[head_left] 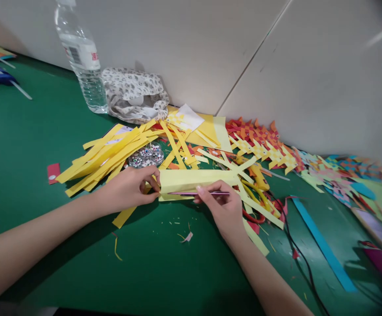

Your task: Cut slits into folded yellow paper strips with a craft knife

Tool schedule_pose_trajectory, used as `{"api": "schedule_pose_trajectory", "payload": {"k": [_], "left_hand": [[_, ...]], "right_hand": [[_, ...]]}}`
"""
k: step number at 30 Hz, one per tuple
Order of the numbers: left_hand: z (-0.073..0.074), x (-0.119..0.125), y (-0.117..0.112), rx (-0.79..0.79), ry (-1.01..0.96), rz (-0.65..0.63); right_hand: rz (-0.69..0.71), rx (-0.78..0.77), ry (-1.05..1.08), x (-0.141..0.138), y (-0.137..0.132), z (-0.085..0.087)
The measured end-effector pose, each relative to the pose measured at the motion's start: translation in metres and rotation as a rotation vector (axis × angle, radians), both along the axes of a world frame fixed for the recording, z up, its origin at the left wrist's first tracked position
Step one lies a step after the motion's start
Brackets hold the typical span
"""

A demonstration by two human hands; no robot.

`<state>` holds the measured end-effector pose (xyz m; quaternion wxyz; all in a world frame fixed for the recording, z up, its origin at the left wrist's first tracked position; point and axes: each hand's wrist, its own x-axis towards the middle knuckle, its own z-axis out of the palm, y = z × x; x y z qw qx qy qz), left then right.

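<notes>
Where writing shows at all, it is on the white label (83,53) of the single clear bottle (88,87) standing by the wall: a barcode and some red characters, too small to read. One folded pale yellow paper (196,179) lies on the green table (29,131) in the middle of the view, in front of the loose pile of yellow strips (102,159). Its long axis runs across from left to right, nearly level, and the right end reaches in among more strips. The left hand (128,188) has thumb and fingertips closed in a pinch on the paper's left end. The right hand (222,208) has its fingers closed round one thin pink-purple tool (184,193), which lies flat along the paper's near edge with its tip pointing left toward the other hand; whether it is a pen or a blade cannot be told. Just behind the left hand sits one clear case of googly eyes (146,156). One patterned cloth pouch (135,94) rests beside the bottle. A row of woven paper fish (260,142), too overlapped to count, lines the wall at right. One long blue strip (322,245) and one black cable (296,252) lie right of the right arm, and one red scrap (53,172) sits well apart at left.
</notes>
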<state>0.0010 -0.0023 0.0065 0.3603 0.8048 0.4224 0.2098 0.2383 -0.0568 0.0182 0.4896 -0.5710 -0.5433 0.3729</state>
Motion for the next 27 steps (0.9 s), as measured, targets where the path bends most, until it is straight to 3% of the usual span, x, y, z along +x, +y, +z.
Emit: {"api": "schedule_pose_trajectory", "payload": {"k": [12,27], "left_hand": [[0.0015,-0.0013,0.0001,-0.022,0.005,0.001],[0.0021,-0.0015,-0.0012,0.038,0.048,-0.001]], "right_hand": [[0.043,-0.047,0.012,-0.0031,0.0003,-0.0044],[0.074,0.005,-0.043,-0.0023,-0.0008,-0.0042]]}}
